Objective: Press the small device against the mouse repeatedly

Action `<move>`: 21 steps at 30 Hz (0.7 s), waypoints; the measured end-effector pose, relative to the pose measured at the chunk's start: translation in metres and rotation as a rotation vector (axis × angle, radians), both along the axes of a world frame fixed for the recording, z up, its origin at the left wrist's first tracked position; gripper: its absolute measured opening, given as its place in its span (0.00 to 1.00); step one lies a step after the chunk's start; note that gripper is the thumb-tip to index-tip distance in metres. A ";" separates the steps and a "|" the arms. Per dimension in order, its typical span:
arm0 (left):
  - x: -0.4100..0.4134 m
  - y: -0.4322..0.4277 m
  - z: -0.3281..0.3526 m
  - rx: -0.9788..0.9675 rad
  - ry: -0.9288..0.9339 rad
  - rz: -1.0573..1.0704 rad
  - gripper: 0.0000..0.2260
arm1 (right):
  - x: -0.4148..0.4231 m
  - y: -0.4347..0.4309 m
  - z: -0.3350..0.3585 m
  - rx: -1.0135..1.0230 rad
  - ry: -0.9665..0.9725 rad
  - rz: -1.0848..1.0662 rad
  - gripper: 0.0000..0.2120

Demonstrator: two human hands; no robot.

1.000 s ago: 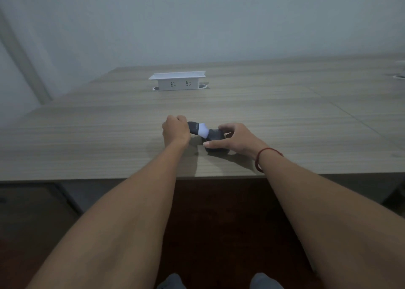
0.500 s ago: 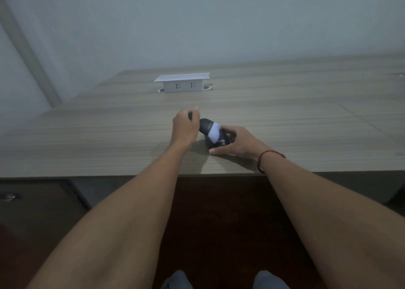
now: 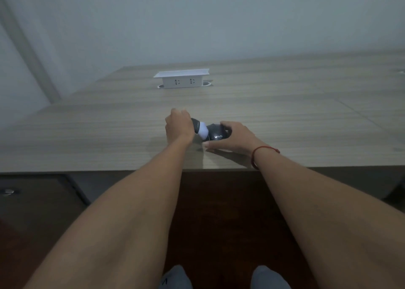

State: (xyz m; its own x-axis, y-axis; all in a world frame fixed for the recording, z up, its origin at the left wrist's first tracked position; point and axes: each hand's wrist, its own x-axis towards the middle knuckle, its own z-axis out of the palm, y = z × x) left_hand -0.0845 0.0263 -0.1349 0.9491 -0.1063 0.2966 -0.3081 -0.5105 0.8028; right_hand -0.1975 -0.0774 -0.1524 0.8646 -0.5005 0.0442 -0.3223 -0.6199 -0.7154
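Observation:
A small black-and-white object (image 3: 208, 132) with white lettering on its dark part lies near the front edge of the wooden table (image 3: 285, 117). My left hand (image 3: 178, 126) grips its dark left end with curled fingers. My right hand (image 3: 232, 137) holds the dark right part, thumb along the near side and fingers over the top. A white band shows between the two hands. A red string bracelet (image 3: 262, 151) circles my right wrist.
A white pop-up socket box (image 3: 182, 80) stands raised from the table farther back, in line with my hands. A pale wall rises behind the table. Below the front edge are dark cabinet fronts (image 3: 39, 201) and my knees (image 3: 219, 275).
The object's left end has dropped from a steeper tilt to a flatter lie between my hands. Both hands kept their hold, and the view has shifted slightly.

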 end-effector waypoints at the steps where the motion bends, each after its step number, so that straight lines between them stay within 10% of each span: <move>1: 0.000 -0.001 0.001 -0.016 -0.006 -0.001 0.18 | 0.000 0.001 -0.001 -0.012 -0.008 -0.028 0.33; 7: 0.002 -0.010 0.000 -0.053 0.087 -0.107 0.19 | 0.000 0.006 0.001 -0.050 -0.030 -0.069 0.25; 21: 0.002 -0.005 -0.006 -0.048 0.127 -0.018 0.18 | 0.007 0.000 -0.007 -0.235 0.026 -0.112 0.42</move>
